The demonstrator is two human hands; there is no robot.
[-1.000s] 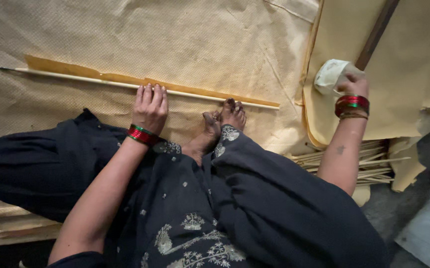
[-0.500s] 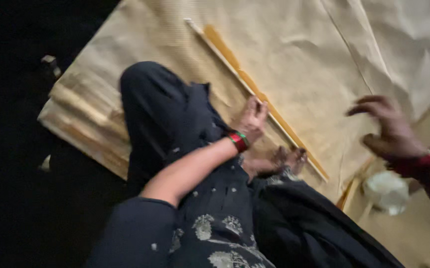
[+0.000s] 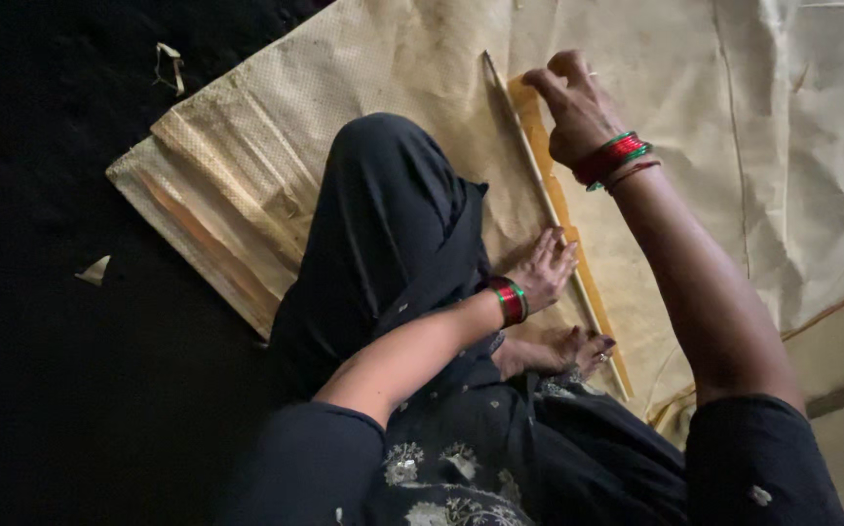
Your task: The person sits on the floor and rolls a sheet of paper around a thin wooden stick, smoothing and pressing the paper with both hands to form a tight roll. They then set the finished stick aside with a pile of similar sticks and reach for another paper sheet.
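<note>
Dark floor [image 3: 71,390]. A stack of tan veneer sheets [image 3: 276,127] lies on it, the near corner fanned into layers. On the top sheet: a thin stick [image 3: 539,190] and a yellow strip [image 3: 563,209], side by side. Two pale scraps [image 3: 94,271] lie apart on the bare floor.

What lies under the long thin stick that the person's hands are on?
Under the thin stick lies a yellowish strip, and beneath both a tan sheet. The left hand and right hand cover parts, and whatever is below the sheet is hidden.
</note>
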